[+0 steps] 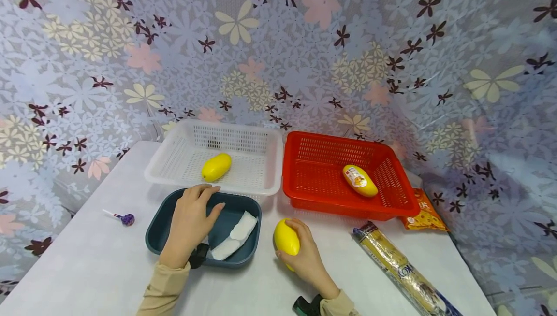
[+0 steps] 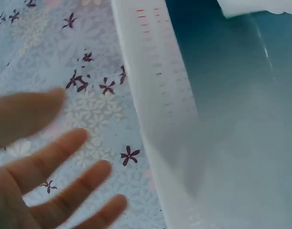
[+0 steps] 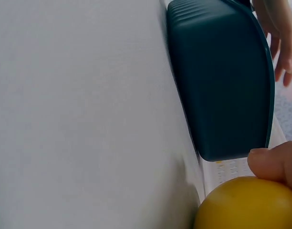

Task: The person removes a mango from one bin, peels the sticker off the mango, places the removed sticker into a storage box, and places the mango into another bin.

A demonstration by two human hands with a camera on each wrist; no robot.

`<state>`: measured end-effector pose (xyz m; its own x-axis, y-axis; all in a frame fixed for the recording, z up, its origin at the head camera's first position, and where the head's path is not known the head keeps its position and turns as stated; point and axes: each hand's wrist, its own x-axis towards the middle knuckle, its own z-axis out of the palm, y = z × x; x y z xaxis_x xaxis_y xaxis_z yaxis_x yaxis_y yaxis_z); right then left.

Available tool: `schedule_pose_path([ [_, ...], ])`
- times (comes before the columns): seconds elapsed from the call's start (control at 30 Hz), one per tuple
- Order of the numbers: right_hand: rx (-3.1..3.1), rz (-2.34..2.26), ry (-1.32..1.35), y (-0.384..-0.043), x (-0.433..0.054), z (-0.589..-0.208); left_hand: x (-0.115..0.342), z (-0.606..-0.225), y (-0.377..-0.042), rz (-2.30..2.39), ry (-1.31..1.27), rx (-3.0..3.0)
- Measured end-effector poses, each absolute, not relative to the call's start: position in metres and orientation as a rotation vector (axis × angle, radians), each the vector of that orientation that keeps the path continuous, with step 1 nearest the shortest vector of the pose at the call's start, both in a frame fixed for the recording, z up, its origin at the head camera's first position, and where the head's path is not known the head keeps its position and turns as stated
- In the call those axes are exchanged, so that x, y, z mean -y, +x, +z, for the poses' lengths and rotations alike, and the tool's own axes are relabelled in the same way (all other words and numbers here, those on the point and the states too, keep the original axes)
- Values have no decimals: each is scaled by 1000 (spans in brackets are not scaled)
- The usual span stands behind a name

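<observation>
My right hand grips a smooth yellow mango at the front of the table, right of the dark teal bin. The right wrist view shows the thumb against that mango. Over the left part of the bin hovers my left hand, fingers loosely spread and holding nothing. A white, soft-looking strip lies inside the bin; part of the interior is hidden by the left hand. A second yellow mango lies in the white basket, and a third, stickered mango in the red basket.
At the left lies a lollipop with a purple wrapper. A long noodle-like packet stretches along the right side, and an orange snack bag sits beside the red basket. Behind the table hangs a flowered cloth.
</observation>
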<state>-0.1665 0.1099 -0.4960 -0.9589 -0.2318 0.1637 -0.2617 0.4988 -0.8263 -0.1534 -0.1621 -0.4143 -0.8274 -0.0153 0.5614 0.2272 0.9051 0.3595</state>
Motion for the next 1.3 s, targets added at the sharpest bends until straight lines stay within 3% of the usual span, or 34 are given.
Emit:
schedule_pose_path([
  [0.5, 2687, 1486, 402, -165, -112, -491, 161, -419, -165, -586, -226, 2712],
  [0.93, 2678, 1694, 267, -164, -116, -437, 162, -428, -176, -625, -254, 2767],
  [1.3, 2600, 1696, 322, -194, -113, -395, 154, -441, -183, -454, -270, 2796],
])
